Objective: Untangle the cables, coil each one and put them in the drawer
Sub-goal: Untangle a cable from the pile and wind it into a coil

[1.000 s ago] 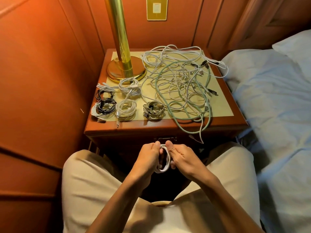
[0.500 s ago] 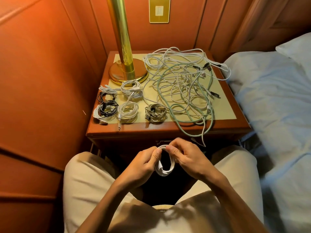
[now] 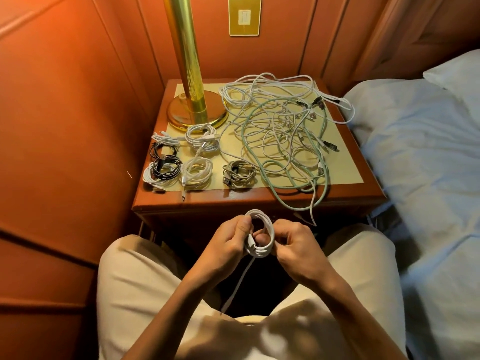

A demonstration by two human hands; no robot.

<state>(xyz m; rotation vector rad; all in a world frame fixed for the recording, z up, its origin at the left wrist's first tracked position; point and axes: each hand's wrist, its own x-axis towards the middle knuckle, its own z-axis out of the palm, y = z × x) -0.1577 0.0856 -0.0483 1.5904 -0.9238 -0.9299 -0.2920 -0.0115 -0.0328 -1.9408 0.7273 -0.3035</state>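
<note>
Coil: white cable (image 3: 262, 235) held over our lap, just off the nightstand's (image 3: 207, 201) front edge — loops gathered, tail hanging loose.
Left hand (image 3: 228, 245): we pinch the loops so they cannot spring open.
Right hand (image 3: 296, 248): we grip the opposite side, likely to wrap the tail.
Finished coils (image 3: 181, 159): front-left corner.
Tangle (image 3: 283, 133): right half — still unsorted.

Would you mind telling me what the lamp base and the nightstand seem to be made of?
Lamp base: apparently polished brass or brass-plated metal, given its mirror-like golden reflections. Nightstand: seemingly reddish varnished wood with a soft sheen, though veneer is possible.
</note>
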